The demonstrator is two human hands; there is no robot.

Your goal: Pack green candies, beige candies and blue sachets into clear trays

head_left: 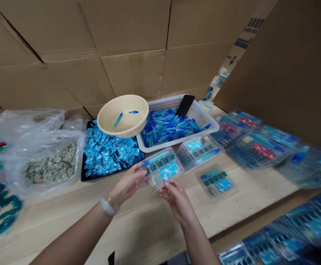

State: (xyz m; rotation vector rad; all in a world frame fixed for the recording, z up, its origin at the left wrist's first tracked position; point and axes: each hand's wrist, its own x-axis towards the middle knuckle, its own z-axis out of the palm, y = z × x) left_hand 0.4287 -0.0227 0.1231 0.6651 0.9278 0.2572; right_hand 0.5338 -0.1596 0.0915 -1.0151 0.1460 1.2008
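Both hands hold a clear plastic blister tray over the wooden table, tilted toward me. In it lie a blue pen, a row of dark green pieces and a blue printed packet. My left hand grips the tray's left edge, its fingers partly blurred. At the lower edge, my right hand pinches the tray between thumb and fingers. A second filled tray lies flat on the table to the right. Just behind, a stack of trays stands against the pen basket.
A white basket holds many blue pens and a black phone. A cream bowl with two pens rests over blue packets. Left is a bag of small pieces. More filled trays cover the right side; cardboard stands behind.
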